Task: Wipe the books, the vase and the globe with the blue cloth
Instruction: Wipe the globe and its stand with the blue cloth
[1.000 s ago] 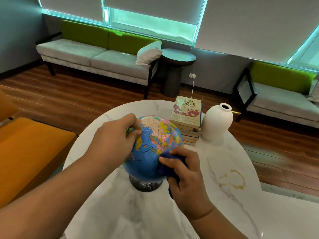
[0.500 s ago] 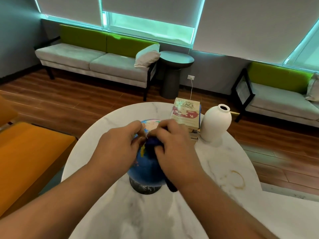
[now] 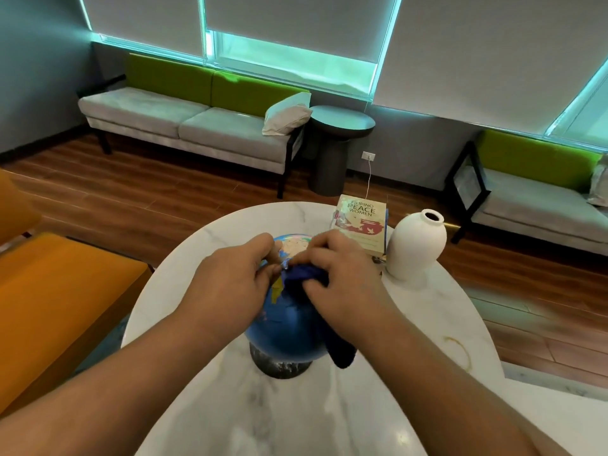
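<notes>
A blue globe [image 3: 283, 327] stands on a dark marbled base [image 3: 279, 365] in the middle of the round white marble table [image 3: 427, 324]. My left hand [image 3: 230, 284] grips the globe's upper left side with curled fingers. My right hand [image 3: 342, 278] holds the dark blue cloth [image 3: 306, 278] bunched against the top of the globe; one end of the cloth hangs down the right side. Behind the globe lies a stack of books [image 3: 362, 222], and a white vase [image 3: 418, 245] stands upright to its right.
An orange seat [image 3: 56, 301] is close on the left of the table. A brown ring stain [image 3: 460, 350] marks the tabletop at the right. Across the wooden floor stand a grey and green sofa [image 3: 184, 126], a dark round side table [image 3: 339, 126] and a second sofa [image 3: 539, 195].
My right hand has carried the cloth from the globe's lower front up to its top. My left hand has stayed on the globe's left side.
</notes>
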A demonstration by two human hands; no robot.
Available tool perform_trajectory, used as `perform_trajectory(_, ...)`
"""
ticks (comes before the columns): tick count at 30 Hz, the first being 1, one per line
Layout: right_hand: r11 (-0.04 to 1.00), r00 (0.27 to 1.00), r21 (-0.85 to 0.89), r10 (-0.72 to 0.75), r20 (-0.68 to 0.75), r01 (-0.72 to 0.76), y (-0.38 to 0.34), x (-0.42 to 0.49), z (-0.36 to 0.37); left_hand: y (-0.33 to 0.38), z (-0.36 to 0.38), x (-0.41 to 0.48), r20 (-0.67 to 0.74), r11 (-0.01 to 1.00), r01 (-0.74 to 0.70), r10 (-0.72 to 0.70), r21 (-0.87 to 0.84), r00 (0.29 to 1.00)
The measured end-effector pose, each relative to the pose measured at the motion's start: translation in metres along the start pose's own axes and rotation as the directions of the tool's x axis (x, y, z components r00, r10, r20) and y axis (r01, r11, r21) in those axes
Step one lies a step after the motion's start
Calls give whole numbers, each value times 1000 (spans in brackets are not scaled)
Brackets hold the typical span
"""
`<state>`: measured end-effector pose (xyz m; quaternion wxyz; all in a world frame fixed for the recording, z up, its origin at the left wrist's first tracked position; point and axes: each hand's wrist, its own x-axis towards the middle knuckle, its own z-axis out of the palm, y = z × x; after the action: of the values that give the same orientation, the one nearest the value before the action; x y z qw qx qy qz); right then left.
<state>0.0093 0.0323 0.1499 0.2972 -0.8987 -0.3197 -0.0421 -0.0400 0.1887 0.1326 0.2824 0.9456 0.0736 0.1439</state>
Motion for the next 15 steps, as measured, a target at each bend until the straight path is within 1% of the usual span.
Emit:
perform_trajectory(2,984,991,122,135,-20,-132,18,16,-6,1,0,0,12,1000,19,-19,-11,1000)
perform_trajectory(3,957,978,208,207,-15,-200,28,21,-7,0,0,0,11,1000,21,-21,-17,1000)
perform_trajectory(4,906,960,330,281,-8,-263,37,24,-6,-2,0,-1,11,999,19,-19,-27,1000)
perform_trajectory(5,812,928,481,372,7,-329,47,23,-4,-4,1,0,15,999,14,-13,-45,1000)
perform_trajectory(6,669,883,636,468,41,-384,56,19,1,-8,2,1,24,997,9,-7,-76,1000)
perform_trajectory(7,499,825,756,557,95,-424,67,12,9,-11,3,1,34,992,8,-4,-123,999)
perform_trajectory(8,332,760,828,630,162,-452,78,3,18,-13,3,1,42,983,11,-4,-182,999)
perform_trajectory(9,197,697,856,678,233,-478,87,-8,29,-15,3,2,39,972,7,2,-234,999)
perform_trajectory(10,108,647,849,699,305,-518,93,-19,40,-16,4,2,18,964,-5,10,-267,1000)
perform_trajectory(11,65,606,821,708,362,-567,97,-29,48,-16,4,2,-15,962,-20,17,-274,1000)
perform_trajectory(13,58,548,756,725,417,-652,99,-45,54,-16,7,-1,-72,965,-16,-3,-261,997)
perform_trajectory(14,64,533,748,741,408,-661,100,-48,53,-14,8,-2,-87,966,7,-30,-258,996)
perform_trajectory(15,85,536,763,761,365,-641,98,-48,47,-12,9,-4,-95,966,34,-60,-256,994)
